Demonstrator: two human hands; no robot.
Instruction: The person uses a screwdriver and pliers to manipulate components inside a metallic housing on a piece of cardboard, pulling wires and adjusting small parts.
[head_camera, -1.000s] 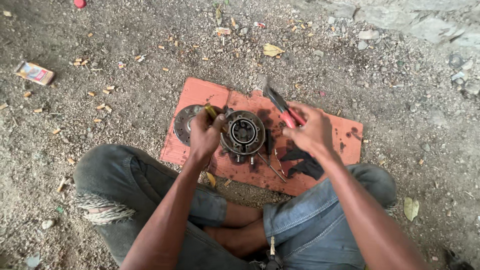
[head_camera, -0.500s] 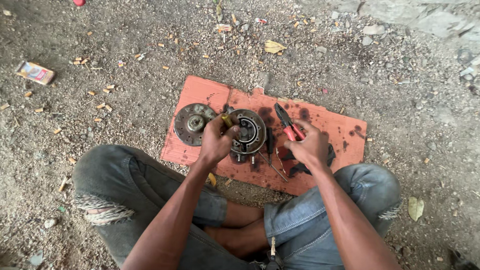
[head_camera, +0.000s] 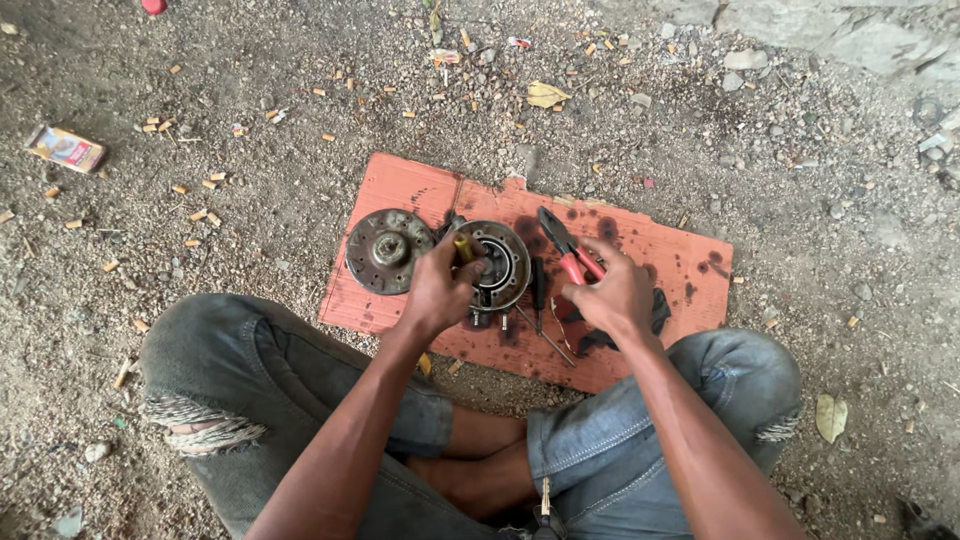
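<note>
I sit cross-legged on dirt ground behind a red cardboard sheet (head_camera: 680, 255). My left hand (head_camera: 440, 290) grips a yellow-handled tool (head_camera: 463, 246), its tip down in a round greasy metal housing (head_camera: 503, 262) at the sheet's middle. Left of the housing lies a flat rusty disc (head_camera: 388, 250). My right hand (head_camera: 615, 295) hovers low over the sheet with its fingers spread, fingertips at the handles of red-handled pliers (head_camera: 566, 248) lying flat just right of the housing. A dark screwdriver (head_camera: 537, 290) lies between the housing and my right hand.
A black rag (head_camera: 658, 310) sits under my right hand and a thin metal rod (head_camera: 545, 338) lies near the sheet's front edge. Cigarette butts litter the dirt. A small carton (head_camera: 65, 148) lies far left, a dry leaf (head_camera: 545, 95) and stones (head_camera: 745, 58) beyond the sheet.
My right hand brought the pliers down from above the sheet and laid them flat. My left hand shifted right from the housing's left edge onto the housing, still holding the yellow-handled tool.
</note>
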